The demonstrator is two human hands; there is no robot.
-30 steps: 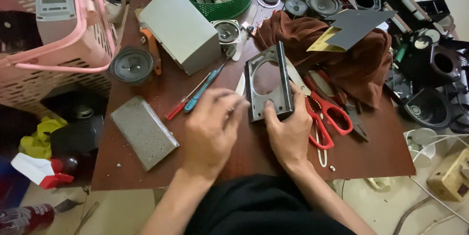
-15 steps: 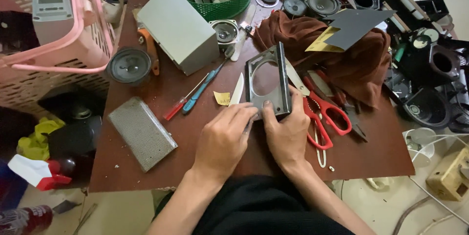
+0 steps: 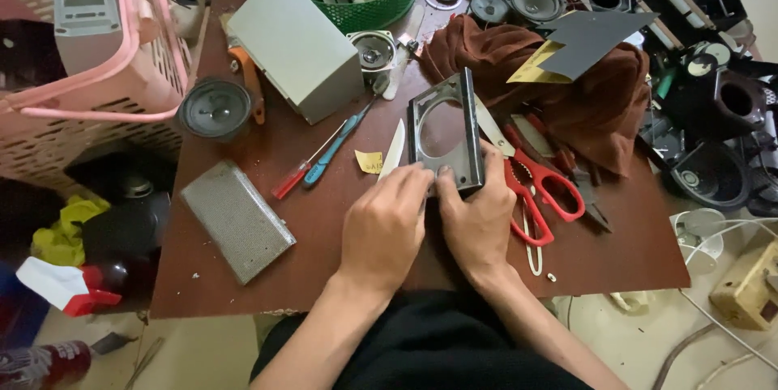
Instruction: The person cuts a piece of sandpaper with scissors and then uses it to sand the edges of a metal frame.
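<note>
A dark grey speaker frame [image 3: 446, 135] with a round and a rectangular cut-out lies on the brown table [image 3: 275, 268]. My right hand [image 3: 478, 216] grips its near right corner. My left hand [image 3: 385, 220] rests fingertips on its near left edge, beside a white knife blade [image 3: 393, 149] and a small yellow scrap [image 3: 369, 161].
Red-handled scissors [image 3: 539, 196] lie right of the frame, a red and a blue screwdriver [image 3: 324, 155] to its left. A grey mesh grille [image 3: 237, 220], a loose speaker [image 3: 215, 108], a grey box [image 3: 296, 46], a pink basket [image 3: 97, 58], a green basket [image 3: 356, 1] and a brown cloth [image 3: 583, 90] surround them.
My left hand slid right from the frame's left side to its near edge, uncovering the yellow scrap and white blade. My right hand stayed on the frame.
</note>
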